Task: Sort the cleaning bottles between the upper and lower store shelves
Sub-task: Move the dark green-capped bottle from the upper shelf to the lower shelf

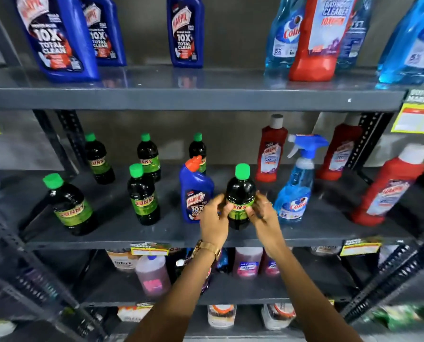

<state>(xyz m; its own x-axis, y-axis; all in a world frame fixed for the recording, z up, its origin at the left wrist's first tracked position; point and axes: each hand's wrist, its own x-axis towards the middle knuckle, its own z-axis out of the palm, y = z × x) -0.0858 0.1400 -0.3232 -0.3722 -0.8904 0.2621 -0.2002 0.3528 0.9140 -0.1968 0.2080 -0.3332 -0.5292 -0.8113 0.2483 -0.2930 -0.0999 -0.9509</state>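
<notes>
A dark Sunny bottle (240, 191) with a green cap stands near the front of the lower shelf (156, 233). My left hand (214, 220) and my right hand (262, 213) clasp its label from either side. A blue Harpic bottle (193, 193) with an orange cap stands just left of it, and a blue Colin spray bottle (296, 183) just right. Several more Sunny bottles (143, 196) stand to the left. Red Harpic bottles (270, 151) stand at the back and right. The upper shelf (193, 98) holds blue Harpic bottles (58, 38), a red bottle (319, 38) and blue Colin refills (283, 33).
Slotted metal uprights (369, 144) frame the shelves at both sides. Yellow price tags (416, 117) hang from the shelf edges. Lower racks hold pink cleaner bottles (153, 275) and other packs. A gold watch (206, 248) sits on my left wrist.
</notes>
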